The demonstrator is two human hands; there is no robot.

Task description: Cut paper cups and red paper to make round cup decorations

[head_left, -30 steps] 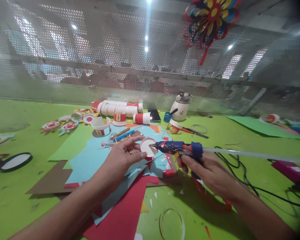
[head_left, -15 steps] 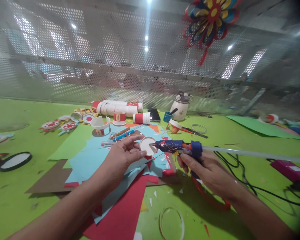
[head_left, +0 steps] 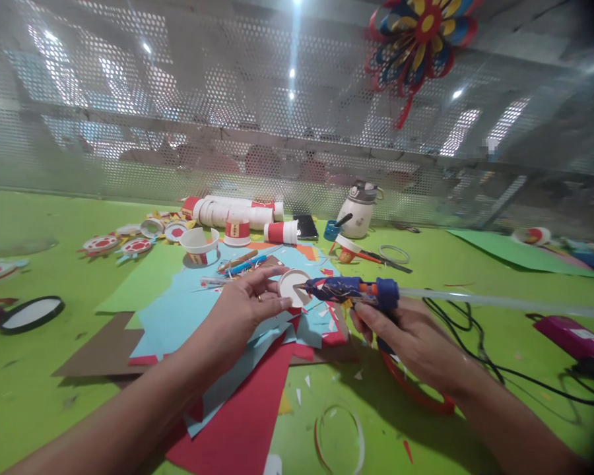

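Between the thumb and fingers of my left hand (head_left: 250,297) is a round white paper cup base (head_left: 290,284), its pale inner face turned up toward me. My right hand (head_left: 400,336) grips a dark blue glue gun (head_left: 351,291) by its handle. The nozzle points left and lies over the white disc; whether it touches the surface I cannot tell. A long translucent glue stick (head_left: 475,300) sticks out of the gun's back end to the right. Beneath both hands spread blue paper sheets (head_left: 171,316) and scraps, with red paper (head_left: 242,409) nearer me.
Cut cups (head_left: 199,245) and stacked paper cups (head_left: 237,214) stand behind, with finished-looking round paper pieces (head_left: 99,245) at left. A white bottle (head_left: 359,211) is at the back. Black cable (head_left: 515,379) trails right beside a magenta box (head_left: 569,336). A paper ring (head_left: 339,439) lies in front.
Hands, glue gun and disc hold nearly the same positions. The view has shifted very slightly, and nothing was taken up or let go.
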